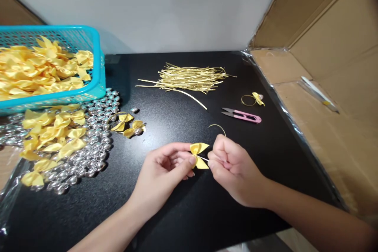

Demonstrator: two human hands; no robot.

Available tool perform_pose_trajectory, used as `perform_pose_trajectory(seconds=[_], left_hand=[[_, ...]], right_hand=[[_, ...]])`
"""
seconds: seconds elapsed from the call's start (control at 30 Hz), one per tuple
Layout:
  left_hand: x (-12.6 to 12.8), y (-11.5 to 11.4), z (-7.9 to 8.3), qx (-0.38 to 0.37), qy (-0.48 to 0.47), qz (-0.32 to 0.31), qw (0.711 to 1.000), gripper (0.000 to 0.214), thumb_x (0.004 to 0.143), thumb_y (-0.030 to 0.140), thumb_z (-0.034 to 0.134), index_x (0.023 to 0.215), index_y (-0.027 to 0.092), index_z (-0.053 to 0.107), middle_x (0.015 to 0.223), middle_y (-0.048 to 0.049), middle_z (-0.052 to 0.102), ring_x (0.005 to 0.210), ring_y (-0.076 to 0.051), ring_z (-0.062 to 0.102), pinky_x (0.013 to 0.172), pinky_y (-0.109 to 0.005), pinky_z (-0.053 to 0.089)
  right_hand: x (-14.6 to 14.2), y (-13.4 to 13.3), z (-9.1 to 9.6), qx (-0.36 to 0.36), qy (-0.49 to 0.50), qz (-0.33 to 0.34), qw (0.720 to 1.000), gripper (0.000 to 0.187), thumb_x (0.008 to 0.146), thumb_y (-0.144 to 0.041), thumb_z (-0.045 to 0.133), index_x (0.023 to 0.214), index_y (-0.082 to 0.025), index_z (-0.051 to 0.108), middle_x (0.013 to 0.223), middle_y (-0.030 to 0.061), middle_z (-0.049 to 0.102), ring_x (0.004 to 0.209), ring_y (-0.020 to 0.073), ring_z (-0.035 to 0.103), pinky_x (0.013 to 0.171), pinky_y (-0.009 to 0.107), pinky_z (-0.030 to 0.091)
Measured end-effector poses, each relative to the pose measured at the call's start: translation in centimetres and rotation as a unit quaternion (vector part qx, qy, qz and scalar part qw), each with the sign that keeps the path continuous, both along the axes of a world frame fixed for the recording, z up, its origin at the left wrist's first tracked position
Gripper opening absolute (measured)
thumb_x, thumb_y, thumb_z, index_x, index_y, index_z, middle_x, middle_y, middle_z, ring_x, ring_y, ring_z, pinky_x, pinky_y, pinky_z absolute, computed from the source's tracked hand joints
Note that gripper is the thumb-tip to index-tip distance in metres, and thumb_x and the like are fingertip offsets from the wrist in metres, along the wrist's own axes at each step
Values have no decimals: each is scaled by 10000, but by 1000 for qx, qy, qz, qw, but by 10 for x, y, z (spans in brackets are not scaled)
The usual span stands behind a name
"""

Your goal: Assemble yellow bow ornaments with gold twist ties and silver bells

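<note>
My left hand (168, 169) pinches a yellow ribbon bow (199, 149) between thumb and fingers, above the black table. Closed into a fist, my right hand (230, 165) grips a thin gold cord (218, 126); one end curls out above the fist, and a short stretch runs to the bow's middle. What lies behind the bow is hidden by my left fingers. Beyond my right hand lie pink-handled thread snips (242, 115) and a bow with a bead and a cord loop (257, 98). More bows with a cord loop (130, 126) lie left of my left hand.
A blue plastic basket (99, 63) full of yellow bows stands at the left. Silver beads (94, 161) and loose bows (56, 130) spread before it. A bundle of gold cords (191, 78) lies at the back. A white-handled cutter (319, 93) rests on cardboard at the right.
</note>
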State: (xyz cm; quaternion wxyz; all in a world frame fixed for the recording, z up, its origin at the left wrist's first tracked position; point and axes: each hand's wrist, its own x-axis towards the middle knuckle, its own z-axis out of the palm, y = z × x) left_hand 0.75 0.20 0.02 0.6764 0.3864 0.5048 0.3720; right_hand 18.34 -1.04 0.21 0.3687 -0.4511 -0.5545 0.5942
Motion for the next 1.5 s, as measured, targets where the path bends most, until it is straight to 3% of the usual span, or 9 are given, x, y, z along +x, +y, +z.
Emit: perform_pose_trajectory(seconds=[0.3, 0.6, 0.8, 1.5], left_hand=[[1, 1, 0, 12, 4, 6, 1000, 145, 683, 111, 774, 806, 188, 771, 563, 31, 705, 459, -61, 608, 463, -109, 499], [1, -2, 2, 15, 18, 3, 1000, 160, 685, 121, 773, 798, 231, 801, 569, 29, 728, 458, -53, 607, 476, -99, 510], [2, -3, 4, 31, 52, -1, 998, 114, 683, 139, 763, 750, 218, 810, 577, -1, 737, 466, -74, 605, 474, -127, 521], [2, -7, 2, 92, 89, -40, 991, 55, 747, 162, 720, 786, 175, 757, 597, -10, 707, 514, -109, 609, 504, -186, 498]], right_hand=[[-2, 0, 0, 44, -57, -17, 997, 280, 756, -58, 439, 659, -244, 253, 522, -103, 255, 435, 70, 241, 423, 228, 202], [-4, 0, 2, 125, -110, 18, 986, 270, 833, -93, 427, 699, -244, 247, 540, -97, 300, 421, 64, 280, 426, 208, 232], [-5, -1, 2, 178, -125, 26, 976, 274, 807, -36, 412, 727, -246, 256, 581, -90, 297, 432, 65, 270, 427, 200, 234], [-4, -3, -3, 165, -111, 38, 979, 277, 839, -73, 423, 734, -252, 238, 588, -92, 279, 449, 74, 282, 449, 206, 257]])
